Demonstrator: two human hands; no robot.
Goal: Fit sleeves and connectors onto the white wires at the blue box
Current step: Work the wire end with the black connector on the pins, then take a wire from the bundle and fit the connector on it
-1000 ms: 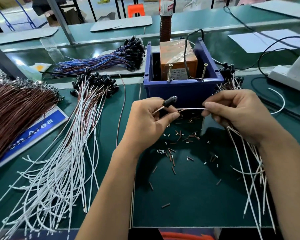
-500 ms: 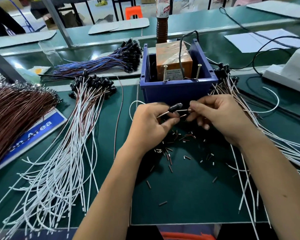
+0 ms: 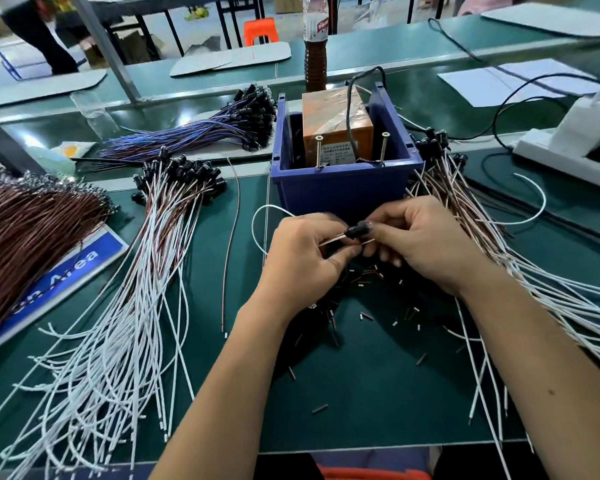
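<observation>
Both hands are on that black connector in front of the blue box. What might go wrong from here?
1. The left hand and right hand pinch the small black connector by the fingertips; it may slip.
2. The white wire loops out past the left hand and may kink if pulled.
3. Loose sleeve pieces lie scattered on the green mat under both forearms; a sweep may scatter them.

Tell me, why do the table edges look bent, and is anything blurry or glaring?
Head view: the wide-angle lens bows the far bench edges; the black connector between the left hand and right hand is slightly motion-blurred; light glares off the green table behind the blue box.
</observation>
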